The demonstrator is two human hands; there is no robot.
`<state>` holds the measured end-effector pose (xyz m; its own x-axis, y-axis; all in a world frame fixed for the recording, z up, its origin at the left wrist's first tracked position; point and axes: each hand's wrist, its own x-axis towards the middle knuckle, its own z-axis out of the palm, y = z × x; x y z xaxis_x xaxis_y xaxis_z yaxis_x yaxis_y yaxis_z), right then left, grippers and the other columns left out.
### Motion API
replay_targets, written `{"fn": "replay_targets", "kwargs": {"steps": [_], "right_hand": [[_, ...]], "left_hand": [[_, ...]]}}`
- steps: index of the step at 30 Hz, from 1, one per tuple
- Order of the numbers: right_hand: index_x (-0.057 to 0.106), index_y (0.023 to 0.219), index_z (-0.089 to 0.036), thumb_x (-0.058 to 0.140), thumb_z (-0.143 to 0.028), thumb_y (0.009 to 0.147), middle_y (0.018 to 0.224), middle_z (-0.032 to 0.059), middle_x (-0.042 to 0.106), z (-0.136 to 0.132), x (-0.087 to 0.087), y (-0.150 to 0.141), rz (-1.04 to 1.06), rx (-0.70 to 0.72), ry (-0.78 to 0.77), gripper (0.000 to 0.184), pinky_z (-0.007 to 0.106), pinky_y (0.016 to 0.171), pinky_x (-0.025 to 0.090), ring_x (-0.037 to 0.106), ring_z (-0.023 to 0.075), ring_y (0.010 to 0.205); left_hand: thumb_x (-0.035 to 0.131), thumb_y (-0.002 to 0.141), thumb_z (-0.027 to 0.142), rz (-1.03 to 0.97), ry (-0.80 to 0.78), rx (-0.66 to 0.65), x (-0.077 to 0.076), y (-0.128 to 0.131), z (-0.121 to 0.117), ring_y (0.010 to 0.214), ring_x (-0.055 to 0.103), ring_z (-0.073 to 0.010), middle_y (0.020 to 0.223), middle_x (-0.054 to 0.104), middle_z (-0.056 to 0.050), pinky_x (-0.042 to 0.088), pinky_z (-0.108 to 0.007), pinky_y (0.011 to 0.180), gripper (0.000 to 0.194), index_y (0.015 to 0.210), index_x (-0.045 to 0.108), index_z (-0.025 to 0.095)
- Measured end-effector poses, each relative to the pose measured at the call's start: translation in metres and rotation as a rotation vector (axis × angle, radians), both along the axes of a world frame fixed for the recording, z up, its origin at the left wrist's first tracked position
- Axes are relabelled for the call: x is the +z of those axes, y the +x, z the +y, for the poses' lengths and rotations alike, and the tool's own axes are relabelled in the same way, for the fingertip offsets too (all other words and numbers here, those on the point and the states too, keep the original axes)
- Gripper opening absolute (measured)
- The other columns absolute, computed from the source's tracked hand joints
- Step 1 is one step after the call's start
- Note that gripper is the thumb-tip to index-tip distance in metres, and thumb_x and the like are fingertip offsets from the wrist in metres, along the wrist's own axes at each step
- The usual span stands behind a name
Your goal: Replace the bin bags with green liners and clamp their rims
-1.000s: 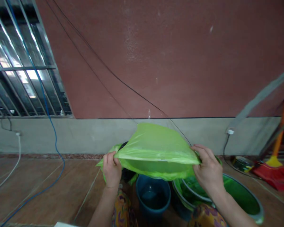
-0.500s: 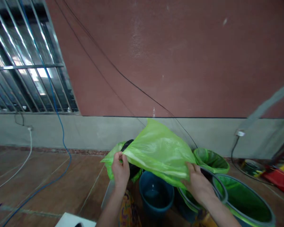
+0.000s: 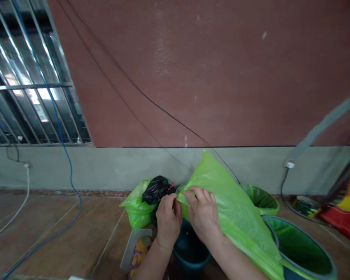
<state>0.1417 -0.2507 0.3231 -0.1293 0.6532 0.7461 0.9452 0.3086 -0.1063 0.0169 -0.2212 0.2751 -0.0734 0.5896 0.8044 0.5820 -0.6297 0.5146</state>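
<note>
A large light-green plastic bag [image 3: 236, 210] hangs from both my hands and drapes down to the right over my right forearm. My left hand [image 3: 167, 221] is closed and pinches the bag's left edge. Close beside it, my right hand [image 3: 202, 212] grips the same edge with curled fingers. Under my hands stands a dark blue bucket [image 3: 189, 252]. Behind my left hand lies a tied black bag [image 3: 157, 188] on top of a full green bag [image 3: 137, 210].
Two bins lined with green bags stand at the right, a small bin [image 3: 259, 198] and a big bin [image 3: 303, 245]. A red broom [image 3: 342, 217] leans at the far right. Blue cable [image 3: 64, 155] and white cable [image 3: 20, 202] trail over the brown tiled floor at the left.
My hands have come together: the right hand moved left along the bag's edge to meet the left. The bag, first stretched wide, now hangs to the right. The black bag has come into view.
</note>
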Motion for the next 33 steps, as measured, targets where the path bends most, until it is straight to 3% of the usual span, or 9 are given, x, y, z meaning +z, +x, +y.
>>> {"fn": "replay_targets", "kwargs": {"steps": [5, 9, 14, 19, 24, 33], "right_hand": [[0.069, 0.105, -0.020, 0.052, -0.008, 0.085, 0.101, 0.0069, 0.070, -0.001, -0.003, 0.005, 0.051, 0.132, 0.016, 0.030, 0.037, 0.082, 0.045, 0.060, 0.0228, 0.092], [0.069, 0.106, -0.020, 0.050, -0.008, 0.086, 0.101, 0.0064, 0.070, -0.009, -0.005, 0.011, 0.081, 0.172, 0.093, 0.030, 0.037, 0.083, 0.046, 0.062, 0.0219, 0.091], [0.068, 0.111, -0.017, 0.050, -0.014, 0.090, 0.103, 0.0079, 0.071, -0.015, -0.010, 0.034, 0.163, 0.158, 0.149, 0.028, 0.037, 0.084, 0.049, 0.064, 0.0221, 0.094], [0.069, 0.111, -0.019, 0.048, -0.015, 0.092, 0.104, 0.0059, 0.071, -0.016, -0.017, 0.042, 0.286, 0.165, 0.095, 0.029, 0.034, 0.085, 0.051, 0.066, 0.0197, 0.095], [0.072, 0.105, -0.021, 0.049, -0.020, 0.091, 0.103, 0.0048, 0.072, -0.017, -0.017, 0.043, 0.475, 0.167, 0.053, 0.027, 0.029, 0.082, 0.053, 0.068, 0.0173, 0.094], [0.074, 0.105, -0.023, 0.050, -0.038, 0.087, 0.110, 0.0044, 0.074, -0.016, -0.030, 0.081, 0.631, -0.013, -0.049, 0.033, 0.032, 0.084, 0.052, 0.068, 0.0229, 0.102]], "left_hand": [[0.056, 0.086, 0.023, -0.108, -0.127, -0.087, -0.001, 0.014, -0.009, 0.093, 0.067, -0.0212, 0.107, 0.069, -0.011, 0.054, -0.032, 0.080, 0.036, 0.121, 0.055, 0.016], [0.049, 0.086, 0.016, -0.178, -0.220, -0.151, -0.001, 0.019, -0.010, 0.085, 0.068, -0.0177, 0.095, 0.072, -0.005, 0.053, -0.027, 0.076, 0.024, 0.106, 0.062, 0.018], [0.046, 0.080, 0.008, -0.148, -0.209, -0.005, -0.006, 0.008, -0.003, 0.084, 0.069, -0.0177, 0.095, 0.074, -0.005, 0.054, -0.028, 0.078, 0.035, 0.108, 0.065, 0.018], [0.044, 0.083, 0.010, -0.126, -0.164, 0.129, -0.009, -0.007, 0.004, 0.090, 0.070, -0.0194, 0.102, 0.074, -0.007, 0.054, -0.030, 0.083, 0.037, 0.113, 0.065, 0.017], [0.047, 0.083, 0.013, -0.146, -0.213, 0.242, -0.012, -0.024, 0.014, 0.076, 0.069, -0.0191, 0.091, 0.075, -0.006, 0.053, -0.029, 0.072, 0.035, 0.111, 0.068, 0.017], [0.049, 0.088, 0.024, -0.275, -0.280, 0.303, -0.024, -0.046, 0.028, 0.066, 0.066, -0.0181, 0.078, 0.073, -0.005, 0.050, -0.029, 0.066, 0.029, 0.105, 0.070, 0.016]]}}
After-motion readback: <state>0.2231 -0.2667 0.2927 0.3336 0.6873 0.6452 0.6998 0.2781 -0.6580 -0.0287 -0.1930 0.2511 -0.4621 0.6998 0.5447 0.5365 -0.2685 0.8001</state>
